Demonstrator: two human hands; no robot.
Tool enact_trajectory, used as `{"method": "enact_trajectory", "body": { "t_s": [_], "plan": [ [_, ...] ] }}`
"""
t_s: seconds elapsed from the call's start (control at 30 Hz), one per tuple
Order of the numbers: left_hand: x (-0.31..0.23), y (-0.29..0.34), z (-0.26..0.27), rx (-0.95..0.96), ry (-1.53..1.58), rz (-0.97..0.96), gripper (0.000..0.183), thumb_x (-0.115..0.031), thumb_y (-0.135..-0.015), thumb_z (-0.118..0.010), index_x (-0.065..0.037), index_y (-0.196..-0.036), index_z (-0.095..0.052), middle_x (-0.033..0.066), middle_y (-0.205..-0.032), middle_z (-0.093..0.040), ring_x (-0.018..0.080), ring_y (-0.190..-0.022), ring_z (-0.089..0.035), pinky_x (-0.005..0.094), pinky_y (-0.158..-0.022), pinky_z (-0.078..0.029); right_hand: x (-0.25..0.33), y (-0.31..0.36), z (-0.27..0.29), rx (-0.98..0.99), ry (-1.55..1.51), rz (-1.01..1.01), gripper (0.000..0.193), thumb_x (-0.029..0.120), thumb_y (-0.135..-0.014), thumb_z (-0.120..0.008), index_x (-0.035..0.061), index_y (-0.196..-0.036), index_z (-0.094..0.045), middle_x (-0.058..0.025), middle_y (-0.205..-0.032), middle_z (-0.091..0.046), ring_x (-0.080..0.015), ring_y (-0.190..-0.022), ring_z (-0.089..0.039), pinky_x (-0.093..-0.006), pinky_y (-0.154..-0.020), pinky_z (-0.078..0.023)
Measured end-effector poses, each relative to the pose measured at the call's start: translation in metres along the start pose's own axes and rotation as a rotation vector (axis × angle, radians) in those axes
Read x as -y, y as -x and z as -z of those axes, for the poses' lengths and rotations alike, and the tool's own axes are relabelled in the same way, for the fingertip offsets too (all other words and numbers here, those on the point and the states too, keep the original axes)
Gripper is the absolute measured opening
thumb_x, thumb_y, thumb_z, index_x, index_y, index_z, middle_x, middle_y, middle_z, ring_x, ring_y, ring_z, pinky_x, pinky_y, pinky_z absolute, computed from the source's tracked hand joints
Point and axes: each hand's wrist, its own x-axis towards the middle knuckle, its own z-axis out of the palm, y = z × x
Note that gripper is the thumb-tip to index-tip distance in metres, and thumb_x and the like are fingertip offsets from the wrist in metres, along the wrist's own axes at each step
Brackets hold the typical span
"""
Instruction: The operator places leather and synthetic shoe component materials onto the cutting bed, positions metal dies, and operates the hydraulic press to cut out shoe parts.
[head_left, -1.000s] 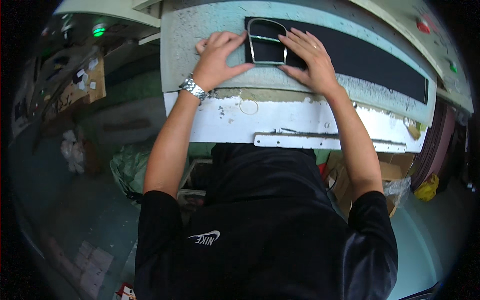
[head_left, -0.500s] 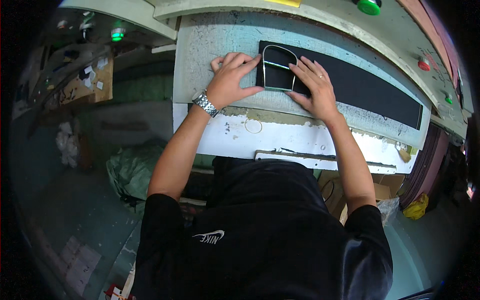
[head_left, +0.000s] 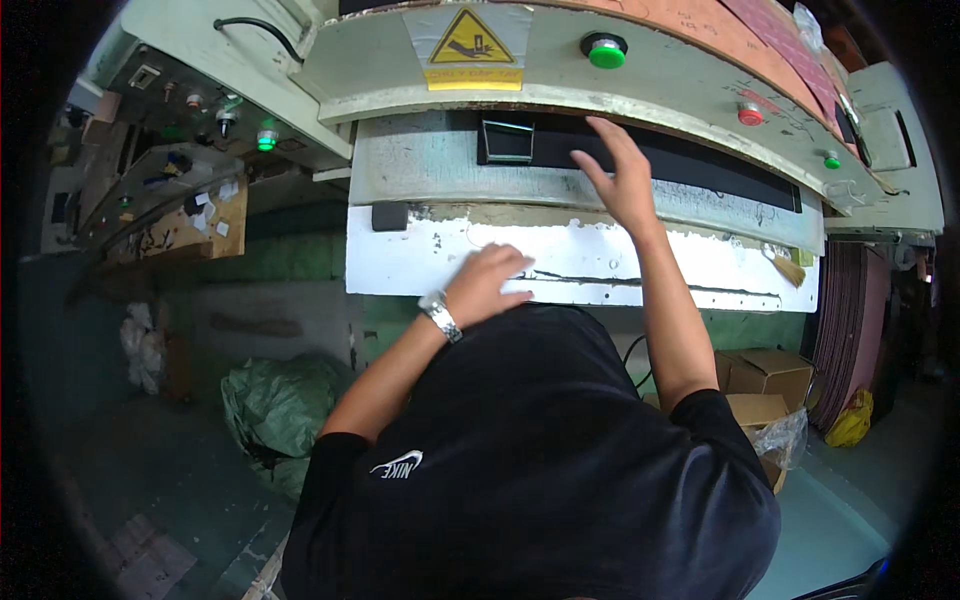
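Observation:
A metal cutting die (head_left: 508, 139), a rounded frame, lies on a long black sheet (head_left: 690, 165) on the grey bed of a press (head_left: 420, 165). My right hand (head_left: 615, 172) hovers over the black sheet just right of the die, fingers spread, holding nothing. My left hand (head_left: 487, 284), with a metal wristwatch, is drawn back over the white front panel (head_left: 400, 255), fingers loosely curled and blurred, with nothing in it. The press head (head_left: 420, 70) overhangs the die.
Green push buttons (head_left: 606, 50) and a red one (head_left: 751, 114) sit on the press head, next to a yellow warning sign (head_left: 471, 43). A control panel (head_left: 190, 130) stands at left. A green sack (head_left: 275, 405) and cardboard boxes (head_left: 765, 380) lie on the floor.
Both hands have come off the die. My left hand has pulled back toward my body; my right hand has lifted and shifted right. My head has tilted up, showing the press head.

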Motion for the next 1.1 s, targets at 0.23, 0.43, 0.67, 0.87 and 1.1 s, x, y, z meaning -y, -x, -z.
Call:
{"method": "enact_trajectory", "body": {
  "t_s": [0.23, 0.43, 0.67, 0.87, 1.1],
  "plan": [
    [-0.016, 0.017, -0.041, -0.117, -0.173, 0.041, 0.043, -0.021, -0.076, -0.080, -0.011, -0.116, -0.067, 0.0028, -0.099, -0.057, 0.0230, -0.095, -0.052, 0.0370, -0.080, -0.037, 0.045, -0.037, 0.048, -0.129, -0.197, -0.184, 0.029, 0.024, -0.098, -0.060, -0.0018, -0.088, -0.069, -0.0111, -0.073, -0.069, -0.0156, -0.067, -0.067, -0.0289, -0.065, -0.051],
    [-0.020, 0.021, -0.043, -0.150, -0.167, 0.059, 0.037, -0.020, -0.076, -0.078, -0.013, -0.111, -0.067, 0.0017, -0.098, -0.056, 0.0234, -0.095, -0.052, 0.0376, -0.081, -0.037, 0.033, 0.004, 0.047, 0.027, -0.043, -0.199, 0.029, 0.022, -0.097, -0.060, -0.0022, -0.083, -0.066, -0.0173, -0.070, -0.065, -0.0289, -0.061, -0.062, -0.0357, -0.062, -0.049],
    [-0.022, 0.019, -0.044, -0.185, -0.187, 0.087, 0.035, -0.020, -0.074, -0.078, -0.014, -0.107, -0.067, 0.0010, -0.098, -0.056, 0.0240, -0.095, -0.051, 0.0401, -0.083, -0.038, 0.014, 0.129, 0.042, 0.397, 0.110, -0.322, 0.024, 0.022, -0.091, -0.066, -0.0004, -0.083, -0.069, -0.0201, -0.078, -0.066, -0.0389, -0.074, -0.065, -0.0445, -0.068, -0.050],
    [-0.026, 0.022, -0.045, -0.205, -0.227, 0.119, 0.036, -0.022, -0.075, -0.078, -0.015, -0.109, -0.067, 0.0022, -0.100, -0.057, 0.0256, -0.097, -0.053, 0.0415, -0.083, -0.039, 0.031, 0.162, 0.041, 0.358, 0.130, -0.174, 0.021, 0.019, -0.084, -0.072, -0.0009, -0.087, -0.069, -0.0185, -0.085, -0.064, -0.0378, -0.083, -0.060, -0.0442, -0.076, -0.048],
    [-0.031, 0.023, -0.052, -0.221, -0.235, 0.108, 0.038, -0.023, -0.072, -0.081, -0.015, -0.106, -0.066, 0.0012, -0.102, -0.056, 0.0254, -0.101, -0.051, 0.0421, -0.084, -0.039, 0.043, 0.173, 0.043, 0.307, 0.158, -0.197, 0.018, 0.016, -0.083, -0.073, -0.0008, -0.088, -0.069, -0.0157, -0.085, -0.062, -0.0345, -0.083, -0.059, -0.0448, -0.075, -0.047]
  ]
}}
